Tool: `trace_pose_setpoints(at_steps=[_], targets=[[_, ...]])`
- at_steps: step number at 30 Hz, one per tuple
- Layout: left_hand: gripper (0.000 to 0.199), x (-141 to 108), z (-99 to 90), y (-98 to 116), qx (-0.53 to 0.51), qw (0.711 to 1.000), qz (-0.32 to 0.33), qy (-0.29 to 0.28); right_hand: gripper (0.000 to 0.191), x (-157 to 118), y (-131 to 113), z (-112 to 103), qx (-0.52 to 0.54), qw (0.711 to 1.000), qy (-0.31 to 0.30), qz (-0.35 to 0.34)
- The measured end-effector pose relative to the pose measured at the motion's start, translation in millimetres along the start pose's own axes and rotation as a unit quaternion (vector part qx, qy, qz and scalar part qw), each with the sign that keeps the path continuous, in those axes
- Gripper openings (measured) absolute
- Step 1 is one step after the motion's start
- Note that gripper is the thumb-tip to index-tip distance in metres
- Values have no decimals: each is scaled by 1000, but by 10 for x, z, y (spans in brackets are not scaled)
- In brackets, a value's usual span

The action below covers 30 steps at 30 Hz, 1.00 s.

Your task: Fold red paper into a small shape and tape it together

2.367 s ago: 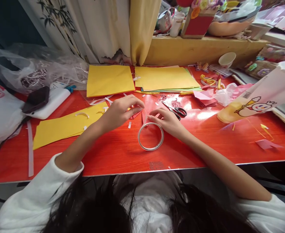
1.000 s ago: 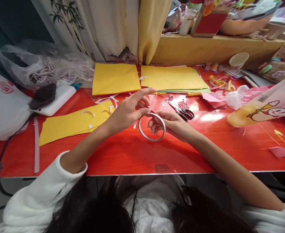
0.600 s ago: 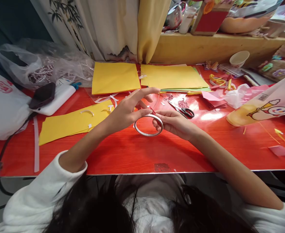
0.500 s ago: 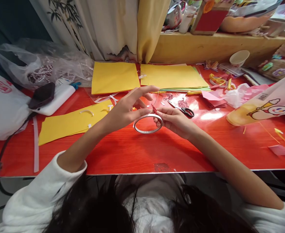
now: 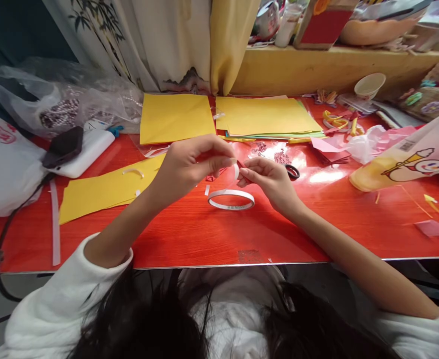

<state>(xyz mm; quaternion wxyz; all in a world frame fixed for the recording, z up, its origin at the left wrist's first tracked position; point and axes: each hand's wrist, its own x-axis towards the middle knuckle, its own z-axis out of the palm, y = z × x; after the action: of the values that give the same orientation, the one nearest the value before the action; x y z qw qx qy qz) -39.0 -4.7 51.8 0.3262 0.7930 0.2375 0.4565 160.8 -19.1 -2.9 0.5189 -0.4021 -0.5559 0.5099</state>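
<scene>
Tape runs between the hands and the roll, and that slope is the relation to watch: the tape strip [image 5: 236, 172] drops from the fingertips toward the person, leaning slightly left, down to the tape roll [image 5: 231, 206], which lies below the gap between both hands, over the near part of the red table [image 5: 189, 234]. The right hand [image 5: 268, 179] is nearer to the roll, its lower fingers just above the far rim. The left hand [image 5: 195, 167] sits higher, its thumb and forefinger narrowed to a pinch that appears to have the strip's upper end; whether it also grips the red paper piece [image 5: 241, 164] cannot be told. The right thumb and forefinger are closed on that piece, whose long axis slants with its tip up and left, toward the left fingertips. Whether the roll touches the table or hangs from its strip is unclear. Against the frame half a second ago, the roll is lower and flatter to the eye, now apart from the left thumb it sat against; the left forefinger, then stretched out, is curled down to the thumb, and the strip's white face shows. Of the scissors [image 5: 293, 171], only a black handle now shows beyond the right hand.
</scene>
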Motion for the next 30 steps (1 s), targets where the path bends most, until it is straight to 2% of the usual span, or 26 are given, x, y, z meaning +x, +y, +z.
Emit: trace_pose_setpoints(at_steps=[6, 12, 14, 16, 18, 20, 23, 25, 27, 28, 30], targets=[[10, -13, 63, -51, -27, 999, -42, -19, 13, -50, -22, 56, -28, 999, 22, -27], [30, -20, 100, -81, 42, 998, -30, -45, 12, -74, -36, 86, -63, 997, 31, -44], [35, -13, 91, -89, 47, 995, -67, -55, 12, -64, -39, 69, -42, 998, 38, -32], [32, -5, 86, -73, -6, 986, -140, -94, 12, -44, -41, 36, -4, 999, 41, -13], [26, -7, 110, -30, -114, 953, -226, -165, 11, -19, -39, -2, 35, 998, 47, 2], [23, -28, 181, 32, -238, 895, -300, -229, 11, 4, -30, -34, 65, 996, 62, 20], [19, -93, 351, 139, -379, 816, -350, -261, 13, 23, -4, -51, 96, 990, 83, 57], [10, -136, 449, 202, -437, 780, -360, -266, 16, 22, 7, -38, 102, 988, 83, 80], [4, -156, 495, 241, -485, 763, -344, -253, 16, 11, 3, -12, 91, 989, 70, 97], [3, -155, 497, 245, -498, 765, -330, -242, 16, 2, -5, 5, 80, 990, 61, 103], [5, -136, 476, 218, -482, 792, -306, -217, 14, -22, -24, 43, 64, 992, 33, 105]])
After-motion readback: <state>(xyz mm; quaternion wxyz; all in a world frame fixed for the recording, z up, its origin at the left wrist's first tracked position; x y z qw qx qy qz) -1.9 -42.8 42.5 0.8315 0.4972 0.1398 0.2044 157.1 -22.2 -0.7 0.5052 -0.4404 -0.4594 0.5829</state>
